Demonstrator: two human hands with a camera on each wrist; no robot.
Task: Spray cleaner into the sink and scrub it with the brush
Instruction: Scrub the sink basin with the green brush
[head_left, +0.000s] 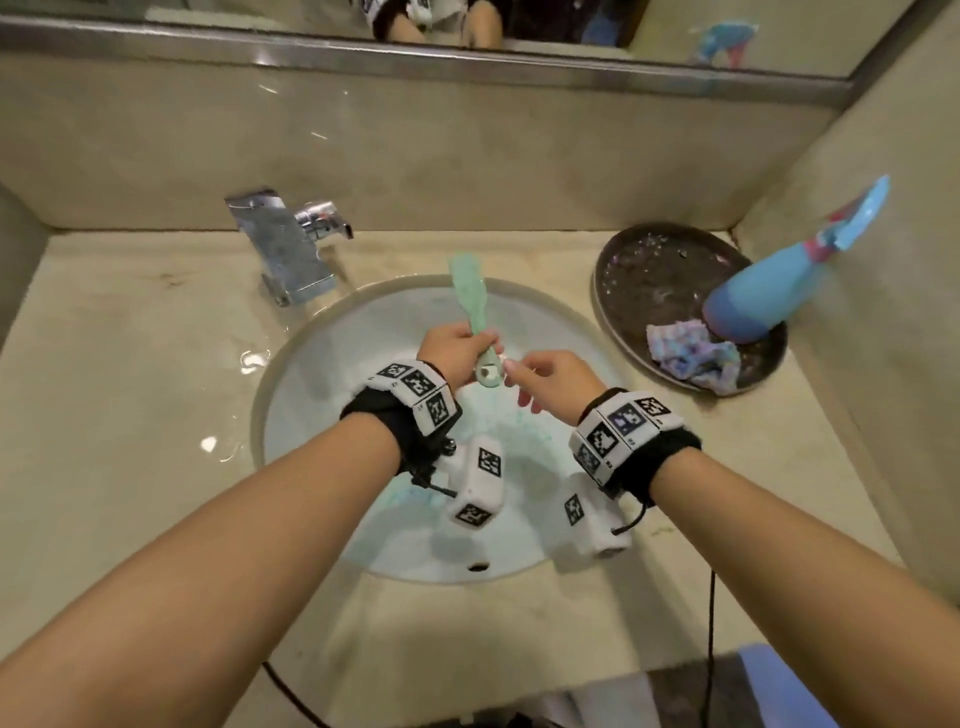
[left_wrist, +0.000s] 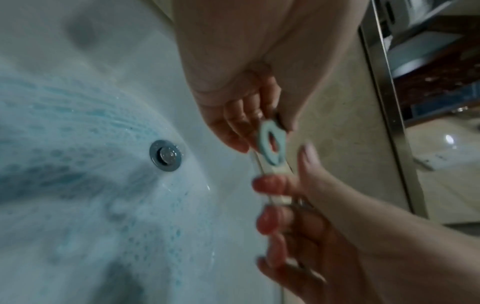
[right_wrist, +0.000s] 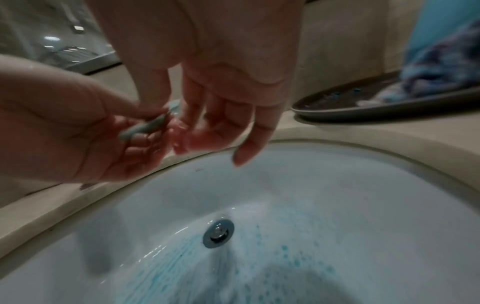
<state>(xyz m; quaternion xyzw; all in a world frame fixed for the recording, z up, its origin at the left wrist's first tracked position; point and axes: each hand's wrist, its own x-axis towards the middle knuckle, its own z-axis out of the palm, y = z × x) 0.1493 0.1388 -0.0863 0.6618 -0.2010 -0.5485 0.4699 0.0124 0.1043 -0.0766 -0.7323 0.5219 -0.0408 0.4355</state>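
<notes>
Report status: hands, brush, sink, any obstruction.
Left hand grips brush mid-handle above sink. Right hand open, fingertips at handle end. Blue cleaner spread around drain. Nothing in the way.

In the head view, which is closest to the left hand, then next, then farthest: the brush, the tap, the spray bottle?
1. brush: held in the left hand, over the sink.
2. tap: on the counter, behind and to the left.
3. spray bottle: on the dark tray, far right.

Beige polished stone counter (head_left: 130, 415), matching stone backsplash wall (head_left: 415, 156), metal-framed mirror strip (head_left: 519, 57) up top. Chrome square faucet (head_left: 291, 249) back left. Round dark tray (head_left: 649, 275) holding a crumpled blue-purple cloth (head_left: 693, 353).
</notes>
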